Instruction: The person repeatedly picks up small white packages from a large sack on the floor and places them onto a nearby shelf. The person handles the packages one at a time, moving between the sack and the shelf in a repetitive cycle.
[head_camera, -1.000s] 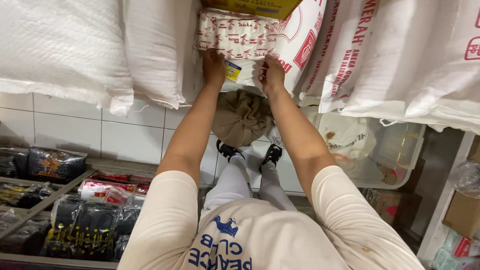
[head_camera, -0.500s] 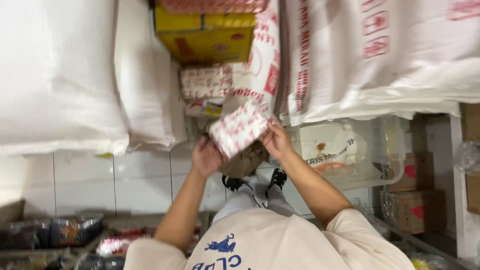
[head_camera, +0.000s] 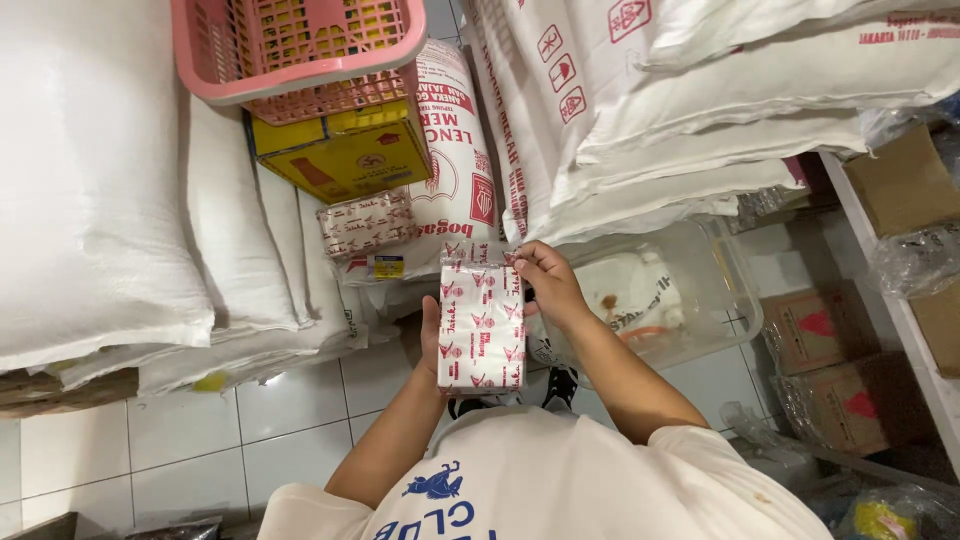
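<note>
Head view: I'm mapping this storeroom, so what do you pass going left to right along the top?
White sack → pink basket → printed white sacks → brown box.

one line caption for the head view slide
Both hands hold a red-and-white packet among stacked white sacks.

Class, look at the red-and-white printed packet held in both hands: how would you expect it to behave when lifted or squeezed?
The packet probably holds its shape: it stands flat and blocky between the left hand and right hand. It seems light enough, since the fingers grip only its edges. Its glossy wrapper may be slippery.
</note>
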